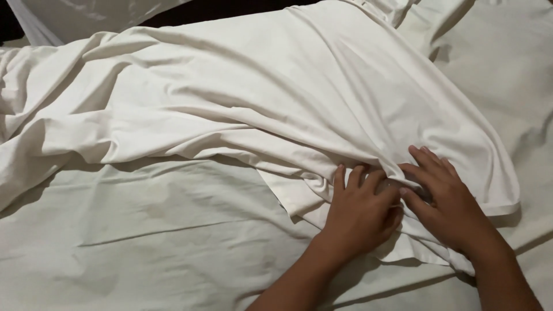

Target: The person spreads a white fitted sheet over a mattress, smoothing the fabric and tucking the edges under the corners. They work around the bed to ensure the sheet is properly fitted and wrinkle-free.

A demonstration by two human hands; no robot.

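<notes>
A bedroom: white sheets point(173, 230) cover a bed.

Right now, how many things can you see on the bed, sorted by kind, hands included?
Rumpled white cotton cover, bunched and draped over a long bulky shape: 1
Flat white bed sheet underneath: 1
Bare hands pressing on the bunched fabric, left hand and right hand: 2
Total: 4
</notes>
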